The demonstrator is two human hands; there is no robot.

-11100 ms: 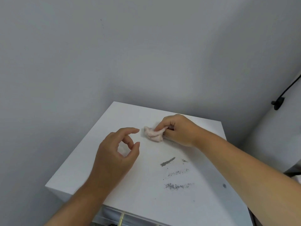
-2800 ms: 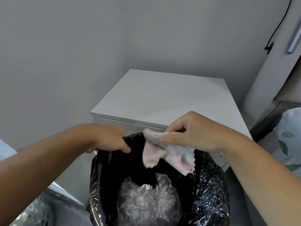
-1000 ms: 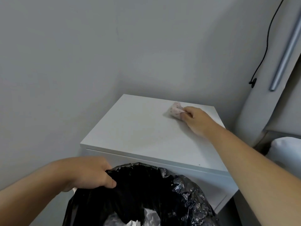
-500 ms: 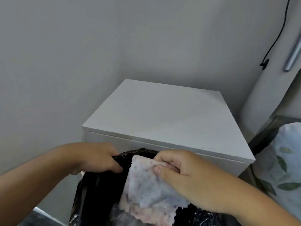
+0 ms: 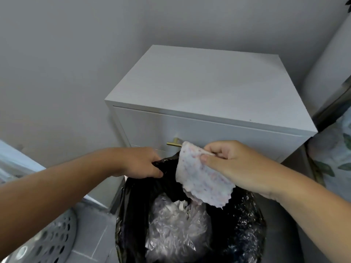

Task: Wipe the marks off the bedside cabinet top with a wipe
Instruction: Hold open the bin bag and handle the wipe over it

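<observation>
Dangling wipe (image 5: pixel 201 179) over bin bag (image 5: pixel 245 215) — cabinet (image 5: pixel 205 82) behind

The white cabinet top (image 5: pixel 205 92) fills the upper centre of the frame, bare but for 1 tiny dark speck near its lower right edge. Grey tiled floor (image 5: pixel 95 230) at the lower left carries a perforated basket (image 5: pixel 47 242) and the black-lined bin (image 5: pixel 245 224) at lower centre.

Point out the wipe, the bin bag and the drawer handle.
wipe (image 5: pixel 197 175), head view, middle of the hanging sheet.
bin bag (image 5: pixel 245 221), head view, black plastic on the right inner wall.
drawer handle (image 5: pixel 173 143), head view, exposed brass bar.
</observation>
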